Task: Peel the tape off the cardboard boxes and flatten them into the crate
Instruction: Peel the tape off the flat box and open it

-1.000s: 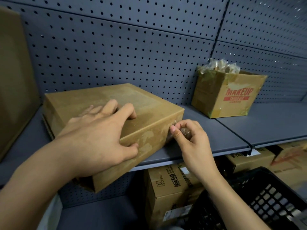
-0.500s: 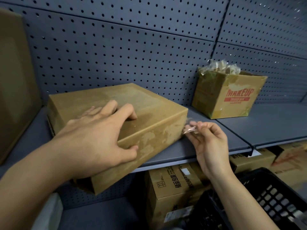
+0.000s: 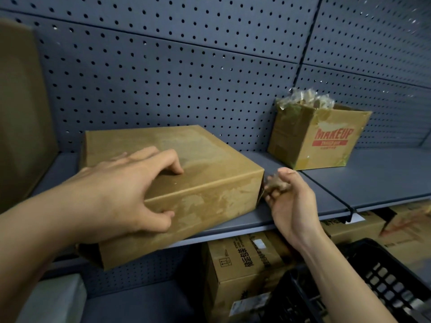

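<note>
plain tan flat box (image 3: 186,183) with pale scuffs, red-lettered tan box (image 3: 326,141) far right, grey-blue dotted pegboard (image 3: 186,78), black lattice crate (image 3: 384,283)

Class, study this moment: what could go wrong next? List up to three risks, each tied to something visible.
1. The box overhangs the shelf edge; if the left hand loosens, it may tip off.
2. The tape wad at the right hand may stick to the fingers instead of dropping.

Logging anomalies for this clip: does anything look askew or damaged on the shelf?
The flat brown cardboard box sits askew, its near corner overhanging the grey metal shelf edge under the left hand. Its front face shows pale torn patches.
</note>
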